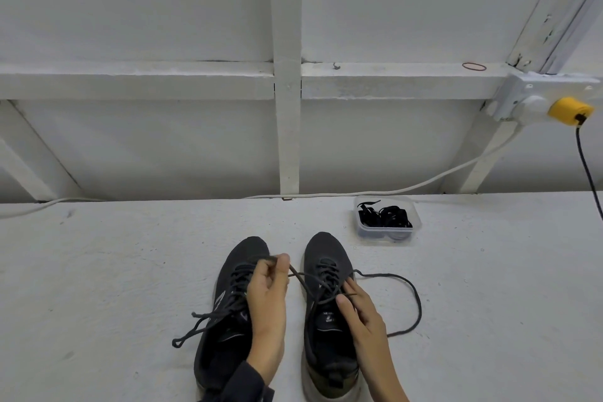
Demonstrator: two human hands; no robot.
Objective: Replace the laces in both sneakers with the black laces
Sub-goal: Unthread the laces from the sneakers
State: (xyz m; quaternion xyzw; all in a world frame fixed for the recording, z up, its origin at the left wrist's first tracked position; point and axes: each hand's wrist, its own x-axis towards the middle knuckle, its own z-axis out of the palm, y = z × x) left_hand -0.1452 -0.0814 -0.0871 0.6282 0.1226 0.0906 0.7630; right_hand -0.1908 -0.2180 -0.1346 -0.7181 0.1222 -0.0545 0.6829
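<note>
Head view
- Desk (114,287): white, rough-painted surface; both sneakers stand on it side by side, toes pointing away from the person, towards the white panelled wall.
- Left sneaker (225,349): dark grey, still threaded with a grey lace; the lace's loose ends (195,326) trail off its left side onto the desk.
- Right sneaker (326,346): dark grey, just beside the left one and not touching it; its grey lace is loosened at the top.
- Grey lace of the right sneaker (416,297): one strand sweeps out in a wide loop over the desk to the right of the shoe; another strand rises leftward from the eyelets to the left hand.
- Left hand (269,303): raised over the left sneaker's lacing, fingers curled, pinching that raised strand between thumb and fingertips.
- Right hand (362,313): over the right sneaker's tongue, thumb and fingers closed narrowly on a lace strand at the upper eyelets.
- Sleeve (241,382): dark, at the left wrist.
- Clear container (409,240): on the desk beyond and to the right of the right sneaker, well apart from both hands.
- Black laces (385,217): bundled inside the clear container.
- White cable (424,184): runs along the desk's back edge.
- Yellow plug (567,111): in a wall socket at far right, a black cord hanging from it.
</note>
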